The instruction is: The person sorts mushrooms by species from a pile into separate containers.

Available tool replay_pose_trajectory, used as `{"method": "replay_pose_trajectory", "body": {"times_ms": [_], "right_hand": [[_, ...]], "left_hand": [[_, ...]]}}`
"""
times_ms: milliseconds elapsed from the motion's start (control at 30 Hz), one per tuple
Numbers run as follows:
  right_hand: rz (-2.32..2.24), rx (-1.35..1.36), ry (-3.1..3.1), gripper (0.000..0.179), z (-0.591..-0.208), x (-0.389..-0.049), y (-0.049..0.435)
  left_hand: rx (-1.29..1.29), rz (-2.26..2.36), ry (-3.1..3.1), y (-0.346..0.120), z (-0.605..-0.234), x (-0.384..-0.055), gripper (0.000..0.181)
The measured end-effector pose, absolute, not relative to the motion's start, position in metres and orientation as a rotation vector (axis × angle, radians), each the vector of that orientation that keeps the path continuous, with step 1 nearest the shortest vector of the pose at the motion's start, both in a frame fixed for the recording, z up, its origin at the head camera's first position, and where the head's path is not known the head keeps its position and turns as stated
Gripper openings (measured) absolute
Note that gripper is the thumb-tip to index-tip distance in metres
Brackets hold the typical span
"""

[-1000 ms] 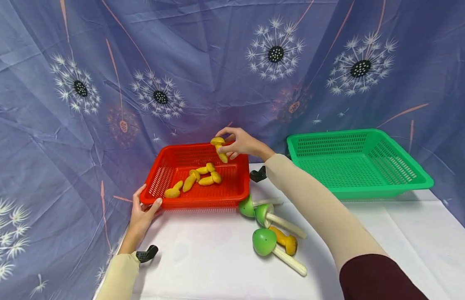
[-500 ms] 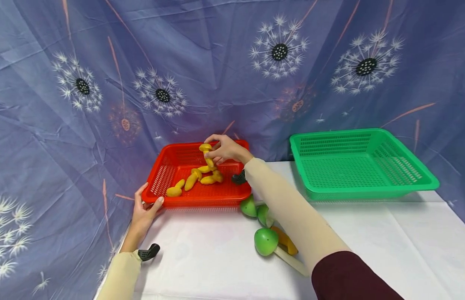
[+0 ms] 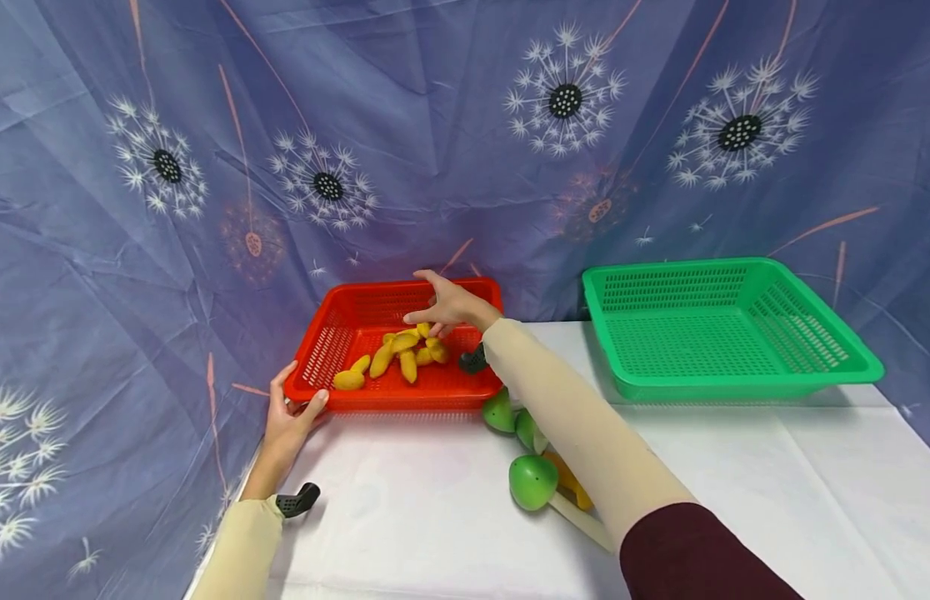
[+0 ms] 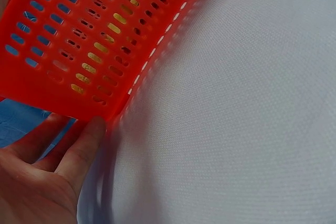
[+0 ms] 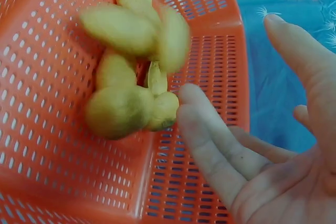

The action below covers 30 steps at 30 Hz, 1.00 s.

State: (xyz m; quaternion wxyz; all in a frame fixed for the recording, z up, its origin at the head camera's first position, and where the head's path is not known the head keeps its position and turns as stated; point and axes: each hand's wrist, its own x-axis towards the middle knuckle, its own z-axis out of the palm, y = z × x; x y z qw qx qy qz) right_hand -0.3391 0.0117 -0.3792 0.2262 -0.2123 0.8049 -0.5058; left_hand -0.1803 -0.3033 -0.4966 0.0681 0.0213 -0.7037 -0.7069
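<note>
Several yellow toy mushrooms lie in a loose cluster inside the red plastic basket, with one apart at the left. My right hand is over the basket's back right part, thumb and fingers spread, holding nothing. In the right wrist view, a blurred yellow mushroom lies across others just beyond my fingertips. My left hand grips the basket's front left corner, thumb in front and fingers at the side. The left wrist view shows these fingers against the corner's outside.
A green basket stands at the right. Green-capped toy mushrooms and a yellow one lie on the white cloth near the red basket's right corner, partly behind my right sleeve. A blue dandelion-print curtain hangs behind.
My right hand moved left over the red basket with a yellow mushroom, then let go of it; it dropped onto the others. My left hand stayed at the corner.
</note>
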Motion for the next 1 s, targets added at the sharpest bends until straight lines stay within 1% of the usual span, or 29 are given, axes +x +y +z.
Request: {"method": "replay_pose_trajectory", "body": {"times_ms": [67, 133, 300, 500, 733, 1000], "right_hand": [[-1.369, -0.587, 2.251, 0.098, -0.378, -0.339, 0.013], [-1.359, -0.587, 2.270, 0.098, -0.376, -0.340, 0.015], [-1.360, -0.634, 2.300, 0.093, -0.370, -0.339, 0.022], [-1.341, -0.780, 2.380, 0.085, -0.351, -0.329, 0.038], [-1.268, -1.015, 2.481, 0.079, -0.330, -0.298, 0.078], [-1.308, -1.183, 2.480, 0.075, -0.331, -0.253, 0.117]], "left_hand": [[0.054, -2.133, -2.116, -0.304, -0.497, -0.181, 0.081], [0.050, -2.130, -2.119, -0.304, -0.497, -0.181, 0.081], [0.054, -2.126, -2.123, -0.304, -0.498, -0.181, 0.081], [0.058, -2.124, -2.123, -0.304, -0.496, -0.181, 0.081], [0.061, -2.122, -2.139, -0.300, -0.492, -0.182, 0.081], [0.091, -2.090, -2.158, -0.301, -0.493, -0.179, 0.081]]}}
